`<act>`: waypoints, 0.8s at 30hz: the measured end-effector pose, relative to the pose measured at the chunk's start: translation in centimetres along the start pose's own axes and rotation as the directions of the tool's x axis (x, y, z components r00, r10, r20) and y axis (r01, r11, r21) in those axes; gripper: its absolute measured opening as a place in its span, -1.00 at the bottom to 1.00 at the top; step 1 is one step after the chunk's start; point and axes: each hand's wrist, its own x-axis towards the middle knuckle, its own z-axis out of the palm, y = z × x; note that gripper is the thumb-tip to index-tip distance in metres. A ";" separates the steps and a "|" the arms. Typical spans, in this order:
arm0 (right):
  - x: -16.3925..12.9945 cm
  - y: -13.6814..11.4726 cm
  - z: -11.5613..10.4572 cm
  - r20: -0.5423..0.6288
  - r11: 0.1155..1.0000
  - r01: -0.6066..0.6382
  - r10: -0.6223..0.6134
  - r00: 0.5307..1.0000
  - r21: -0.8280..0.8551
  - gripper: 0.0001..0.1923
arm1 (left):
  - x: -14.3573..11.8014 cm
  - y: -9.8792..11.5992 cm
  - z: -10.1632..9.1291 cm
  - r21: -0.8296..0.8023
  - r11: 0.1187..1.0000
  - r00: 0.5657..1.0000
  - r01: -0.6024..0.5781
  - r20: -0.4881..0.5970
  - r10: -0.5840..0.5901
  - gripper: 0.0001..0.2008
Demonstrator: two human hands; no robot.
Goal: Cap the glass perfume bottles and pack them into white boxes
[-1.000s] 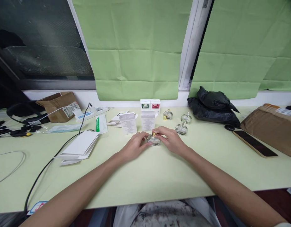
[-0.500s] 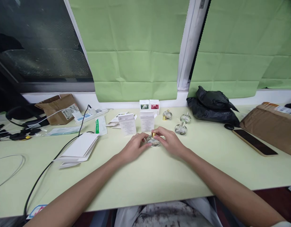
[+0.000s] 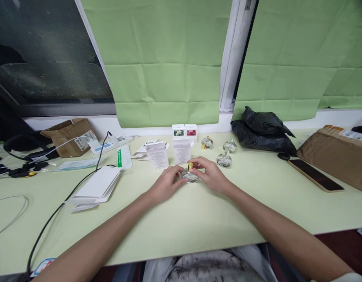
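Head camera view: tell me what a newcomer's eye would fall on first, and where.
Probably the creased light-green blinds, hanging behind the pale yellow-green desk and filling most of the upper picture. Then, mid-desk, the left hand at the side of a rounded clear bottle, with the right hand at its gold-coloured cylindrical cap. The shiny black plastic bag also stands out, at the desk's back right.

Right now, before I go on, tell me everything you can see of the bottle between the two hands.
The bottle is squat and rounded, clear like glass, with a shiny gold-coloured top. It appears upright on the pale table, in front of a white carton. The left hand grips its left side; the right hand's fingers hold the top. Markings on the body are too small to read.
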 end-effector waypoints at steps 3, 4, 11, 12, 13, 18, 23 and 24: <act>0.0 -0.3 0.1 -0.018 1.000 -0.021 0.021 1.000 0.010 -0.78 | 0.0 0.2 -0.1 0.005 1.000 1.000 0.001 0.002 -0.001 -0.72; -0.1 -0.3 0.2 -0.022 0.999 -0.030 0.030 0.999 0.010 -0.80 | 0.0 0.2 -0.1 0.006 1.000 1.000 0.005 0.001 -0.005 -0.72; -0.4 -0.5 0.4 -0.036 0.997 -0.072 0.073 0.997 0.018 -0.81 | -0.1 0.2 0.0 0.003 1.000 1.000 0.021 0.004 -0.021 -0.71; -0.4 -0.6 0.4 -0.035 0.998 -0.067 0.068 0.997 0.015 -0.80 | -0.1 0.2 0.0 0.004 1.000 1.000 0.020 0.005 -0.020 -0.71; -0.4 -0.6 0.4 -0.033 0.998 -0.064 0.065 0.997 0.012 -0.79 | -0.1 0.2 -0.1 0.004 1.000 1.000 0.018 0.006 -0.018 -0.71; -0.8 -0.9 0.3 0.001 0.995 -0.101 0.101 0.995 -0.013 -0.53 | -0.1 0.2 0.0 0.016 1.000 1.000 0.024 0.003 -0.024 -0.68; -1.0 -0.7 0.0 0.044 0.992 -0.074 0.079 0.996 -0.100 -0.53 | -0.2 0.0 -0.5 0.042 0.999 1.000 -0.022 0.010 0.021 -0.60; -1.0 -0.7 0.0 0.050 0.991 -0.069 0.075 0.996 -0.110 -0.54 | -0.1 -0.2 -0.8 0.053 0.997 0.999 -0.052 0.002 0.052 -0.57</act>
